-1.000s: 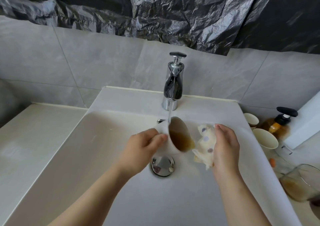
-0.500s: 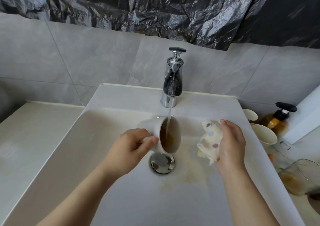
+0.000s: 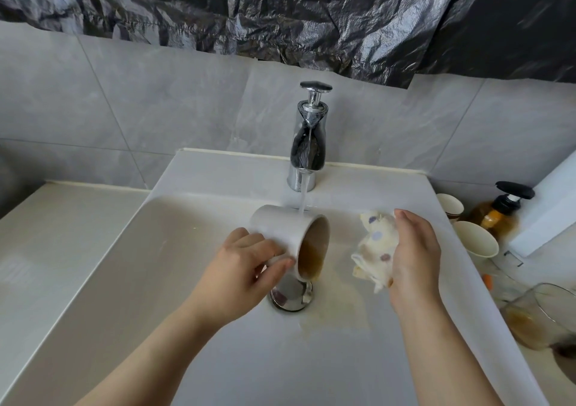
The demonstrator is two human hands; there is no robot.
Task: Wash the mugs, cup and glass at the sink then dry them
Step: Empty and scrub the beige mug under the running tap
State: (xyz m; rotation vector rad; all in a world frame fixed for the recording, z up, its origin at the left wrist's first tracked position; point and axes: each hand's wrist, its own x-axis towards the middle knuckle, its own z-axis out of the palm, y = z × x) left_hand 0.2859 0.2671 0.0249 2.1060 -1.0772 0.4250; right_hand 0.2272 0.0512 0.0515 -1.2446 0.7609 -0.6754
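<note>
L hand (image 3: pixel 246 268) grips white ceramic mug (image 3: pixel 280 231) on handle side, fingers curled round it. Mug is tipped on its side, mouth twd 4 o'clock, just at 12 o'clock of round chrome drain plug (image 3: pixel 291 295), mid white rectangular basin (image 3: pixel 149 265). Brown liquid sits at lower lip. R hand (image 3: pixel 414 256), at 3 o'clock of mug, clutches bunched spotted cream cloth (image 3: pixel 374 246) betw. fingers & palm, apart from mug.

Risks, my judgement:
- Water stream (image 3: pixel 302 200) from chrome tap (image 3: pixel 308 144) lands on mug's outer wall nr rim, not inside: spray over ledge, poor rinse.
- Wet glaze + one-hand hold: slip, mug hits plug, chips.
- Cloth brought in too soon soaks up brown runoff.
- Clear glass tumbler (image 3: pixel 536 321) w/ brown dregs, at 4 o'clock beside basin rim, is close to R forearm: a careless swing cd tip it.
</note>
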